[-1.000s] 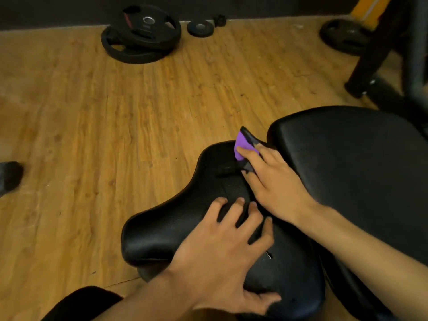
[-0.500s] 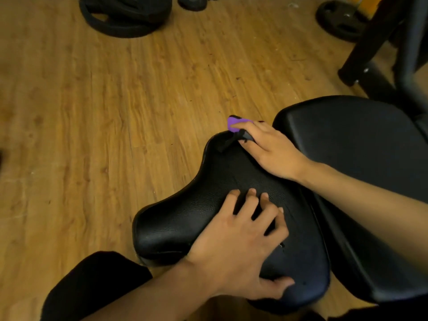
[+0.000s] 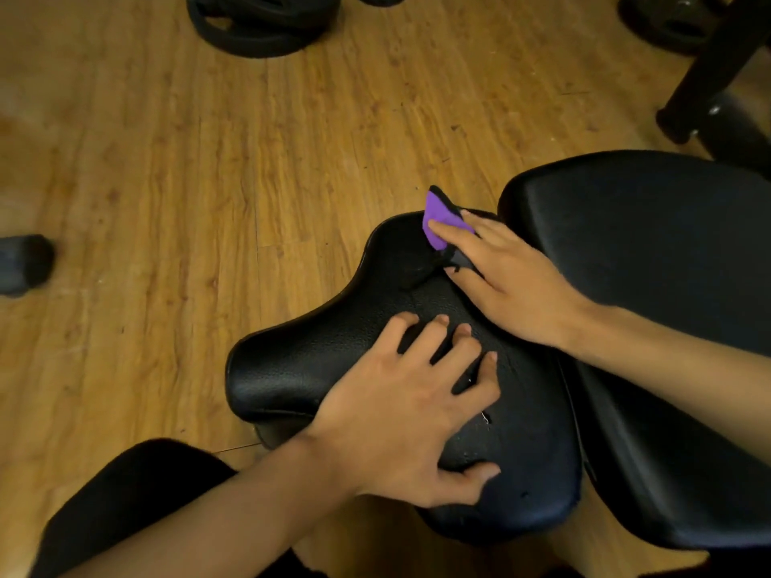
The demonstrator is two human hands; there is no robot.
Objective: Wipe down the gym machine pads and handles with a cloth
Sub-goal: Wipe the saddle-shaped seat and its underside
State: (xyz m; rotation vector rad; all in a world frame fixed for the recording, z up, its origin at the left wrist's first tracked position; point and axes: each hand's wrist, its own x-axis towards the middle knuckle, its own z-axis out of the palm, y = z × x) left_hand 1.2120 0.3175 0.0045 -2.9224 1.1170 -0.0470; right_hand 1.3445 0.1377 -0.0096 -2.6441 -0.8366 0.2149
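Observation:
A black saddle-shaped seat pad (image 3: 292, 369) lies in the middle, with a larger black back pad (image 3: 646, 264) to its right. My left hand (image 3: 400, 410) rests flat on the seat pad with its fingers spread and its thumb over the near edge. My right hand (image 3: 513, 281) presses a purple and black cloth (image 3: 438, 221) onto the far end of the seat pad with straight fingers. The cloth's purple corner sticks up past my fingertips, and the rest is hidden under the hand.
Wooden floor surrounds the pads. Black weight plates (image 3: 258, 22) lie at the top left, and another plate (image 3: 667, 22) at the top right beside a dark machine leg (image 3: 705, 68). A dark object (image 3: 23, 262) sits at the left edge. My dark-clothed knee (image 3: 125, 494) is at the bottom left.
My right hand slid the cloth out to the seat pad's far tip and back a little toward me. My left hand stayed flat on the pad.

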